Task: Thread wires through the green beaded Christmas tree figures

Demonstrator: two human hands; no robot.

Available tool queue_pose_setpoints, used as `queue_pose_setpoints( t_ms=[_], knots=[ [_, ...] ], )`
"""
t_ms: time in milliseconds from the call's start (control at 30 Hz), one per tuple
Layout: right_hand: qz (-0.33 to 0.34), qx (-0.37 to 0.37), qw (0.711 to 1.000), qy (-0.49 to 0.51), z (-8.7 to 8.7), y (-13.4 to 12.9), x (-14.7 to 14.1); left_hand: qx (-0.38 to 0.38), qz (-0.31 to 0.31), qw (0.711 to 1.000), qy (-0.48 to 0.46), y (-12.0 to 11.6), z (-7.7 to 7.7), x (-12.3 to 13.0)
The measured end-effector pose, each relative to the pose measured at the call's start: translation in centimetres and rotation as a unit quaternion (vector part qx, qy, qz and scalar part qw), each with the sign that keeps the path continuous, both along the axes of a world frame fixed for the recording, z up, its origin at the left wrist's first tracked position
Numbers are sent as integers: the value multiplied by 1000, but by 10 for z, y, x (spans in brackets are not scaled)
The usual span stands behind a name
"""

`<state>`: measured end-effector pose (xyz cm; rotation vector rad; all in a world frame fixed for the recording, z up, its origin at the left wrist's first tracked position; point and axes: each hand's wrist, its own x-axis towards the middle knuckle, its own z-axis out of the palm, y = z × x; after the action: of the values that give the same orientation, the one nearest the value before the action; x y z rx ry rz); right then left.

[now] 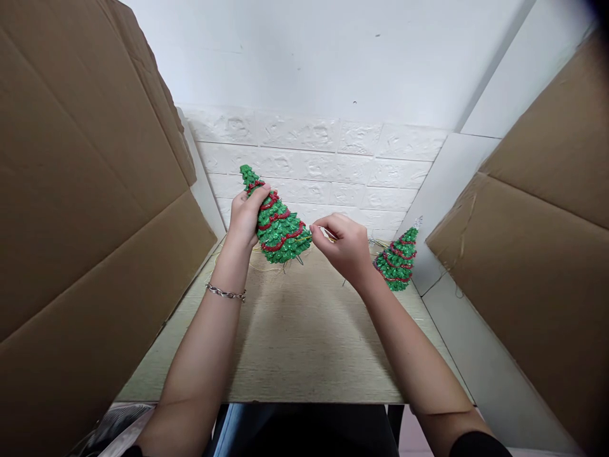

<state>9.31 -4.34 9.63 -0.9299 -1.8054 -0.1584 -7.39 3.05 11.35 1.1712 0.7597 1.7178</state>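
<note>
A small green Christmas tree (280, 231) with red garlands is tilted in the air, its tip up to the left. My left hand (248, 212) is closed around its upper part, thumb across the front. Beside its lower right edge, my right hand (345, 244) pinches a thin yellow wire (304, 237) that runs to the tree. Dark wire ends (299, 259) stick out under the tree's base. A second, similar tree (400, 260) with a clear, spiky topper stands on the table behind my right forearm, partly hidden by it.
Large cardboard sheets (85, 178) rise on the left, and more cardboard (537, 209) stands on the right. A white brick-patterned wall (309, 162) closes off the back. Loose thin wires (266, 269) lie on the wooden table (309, 343) near the wall.
</note>
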Motion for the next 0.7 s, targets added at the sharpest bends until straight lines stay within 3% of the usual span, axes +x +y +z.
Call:
queue_pose_setpoints(
  t_ms=[233, 533, 700],
  knots=[
    [-14, 0, 1000, -7, 0, 0, 0, 3, 2, 1000, 2, 2, -1, -1],
    [65, -2, 997, 44, -1, 0, -2, 2, 3, 1000, 1, 1, 0, -1],
    [30, -3, 999, 17, -2, 2, -1, 4, 2, 1000, -4, 0, 0, -1]
  ],
)
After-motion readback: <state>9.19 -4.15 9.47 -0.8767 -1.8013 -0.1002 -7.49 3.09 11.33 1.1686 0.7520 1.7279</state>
